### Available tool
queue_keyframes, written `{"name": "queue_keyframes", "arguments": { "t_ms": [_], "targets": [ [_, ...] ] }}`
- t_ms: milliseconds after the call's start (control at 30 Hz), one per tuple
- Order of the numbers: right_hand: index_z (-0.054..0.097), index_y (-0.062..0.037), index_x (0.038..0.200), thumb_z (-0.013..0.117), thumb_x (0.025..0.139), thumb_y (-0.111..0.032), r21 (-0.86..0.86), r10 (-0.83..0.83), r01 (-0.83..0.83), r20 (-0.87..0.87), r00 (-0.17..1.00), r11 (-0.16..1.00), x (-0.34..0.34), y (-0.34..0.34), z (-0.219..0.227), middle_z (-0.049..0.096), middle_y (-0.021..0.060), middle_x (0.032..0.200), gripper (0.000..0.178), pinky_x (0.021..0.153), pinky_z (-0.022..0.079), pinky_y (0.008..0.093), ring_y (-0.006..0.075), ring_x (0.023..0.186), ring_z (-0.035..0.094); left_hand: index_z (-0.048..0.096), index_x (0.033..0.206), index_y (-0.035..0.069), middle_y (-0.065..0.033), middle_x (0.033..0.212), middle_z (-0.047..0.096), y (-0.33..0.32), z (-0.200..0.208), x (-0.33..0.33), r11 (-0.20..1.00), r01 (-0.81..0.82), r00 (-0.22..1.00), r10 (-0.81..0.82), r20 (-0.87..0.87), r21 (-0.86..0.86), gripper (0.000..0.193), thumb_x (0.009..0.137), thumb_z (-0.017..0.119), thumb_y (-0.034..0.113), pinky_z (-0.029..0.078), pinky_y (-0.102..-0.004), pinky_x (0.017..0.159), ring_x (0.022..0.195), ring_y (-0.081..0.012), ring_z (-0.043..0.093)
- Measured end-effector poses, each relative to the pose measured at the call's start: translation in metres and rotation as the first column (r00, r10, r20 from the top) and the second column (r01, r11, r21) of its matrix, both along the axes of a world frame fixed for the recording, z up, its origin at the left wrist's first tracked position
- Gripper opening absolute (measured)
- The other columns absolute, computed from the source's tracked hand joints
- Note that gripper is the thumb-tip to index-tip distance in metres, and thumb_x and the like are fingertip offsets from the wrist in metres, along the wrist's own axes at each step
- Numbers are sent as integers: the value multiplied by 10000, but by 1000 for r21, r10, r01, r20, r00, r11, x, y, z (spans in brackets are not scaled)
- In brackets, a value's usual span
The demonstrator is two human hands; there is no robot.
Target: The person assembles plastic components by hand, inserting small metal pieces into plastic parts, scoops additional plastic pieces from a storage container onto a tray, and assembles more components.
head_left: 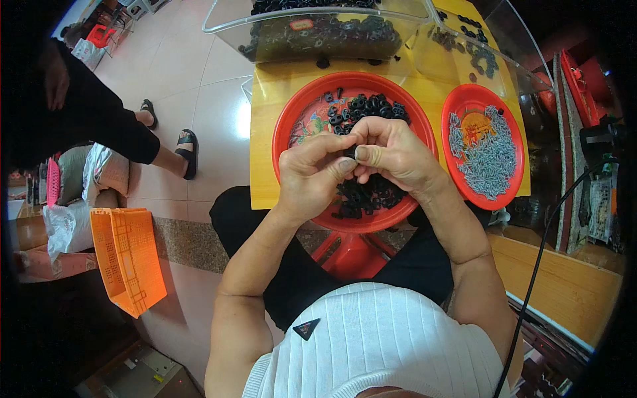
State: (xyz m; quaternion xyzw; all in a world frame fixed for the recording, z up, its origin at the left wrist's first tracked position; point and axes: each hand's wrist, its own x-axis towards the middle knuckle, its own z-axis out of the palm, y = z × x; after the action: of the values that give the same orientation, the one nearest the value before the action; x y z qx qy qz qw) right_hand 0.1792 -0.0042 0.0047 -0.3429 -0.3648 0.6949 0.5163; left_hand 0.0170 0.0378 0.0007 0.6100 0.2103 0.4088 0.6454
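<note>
My left hand [313, 167] and my right hand [393, 154] meet fingertip to fingertip above a round red tray [284, 119]. Both are closed in a pinch, thumbs against fingers, on a small black plastic part [350, 152] that the fingers mostly hide. Loose black plastic parts [371, 106] lie heaped in the tray, on its far side and beneath my hands. Right of the tray, an oval red plate [455, 97] holds many small silvery screws [490, 162].
Clear plastic bins [318, 30] of black parts stand at the yellow table's [264, 146] far side. An orange crate [133, 259] sits at left, near another person's sandalled foot [187, 154]. A black cable [541, 265] hangs at right; a red stool [355, 259] is between my knees.
</note>
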Motion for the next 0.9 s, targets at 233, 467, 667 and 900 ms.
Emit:
{"name": "queue_keyframes", "arguments": {
  "t_ms": [233, 467, 667, 900],
  "targets": [
    [538, 4, 897, 596, 807, -111, -20, -57, 57, 11, 998, 998, 1, 0, 3, 582, 65, 759, 157, 540, 500, 200, 112, 657, 588, 579, 1013, -30, -44, 805, 576, 1, -1, 3, 1000, -17, 1000, 17, -21, -2, 265, 754, 573, -83, 464, -194, 582, 673, -85, 552],
    [558, 8, 824, 563, 807, -98, -9, -165, 169, 179, 970, 986, 6, -4, 20, 575, 57, 696, 107, 495, 490, 200, 102, 572, 565, 487, 1140, -18, -34, 825, 544, 11, -9, -8, 998, -35, 998, 37, -57, 46, 424, 733, 565, -106, 455, -209, 655, 726, -87, 539],
    [571, 22, 853, 578, 784, -116, 508, -784, 604, 303, 542, 614, 108, 4, 97, 588, 77, 708, 154, 557, 475, 224, 123, 596, 567, 594, 797, -12, -96, 817, 544, 56, -2, -33, 764, -298, 854, 481, -199, 572, 176, 625, 614, -46, 433, -268, 612, 697, -183, 532],
    [590, 14, 898, 589, 819, -170, 739, -847, 474, 530, 31, 479, 65, -5, 75, 573, 6, 713, 200, 545, 417, 212, 69, 610, 514, 639, 719, 25, -89, 792, 538, 49, -7, -44, 575, -30, 718, 581, -383, 817, 159, 579, 599, -38, 417, -329, 688, 784, -254, 500]
  ]
}}
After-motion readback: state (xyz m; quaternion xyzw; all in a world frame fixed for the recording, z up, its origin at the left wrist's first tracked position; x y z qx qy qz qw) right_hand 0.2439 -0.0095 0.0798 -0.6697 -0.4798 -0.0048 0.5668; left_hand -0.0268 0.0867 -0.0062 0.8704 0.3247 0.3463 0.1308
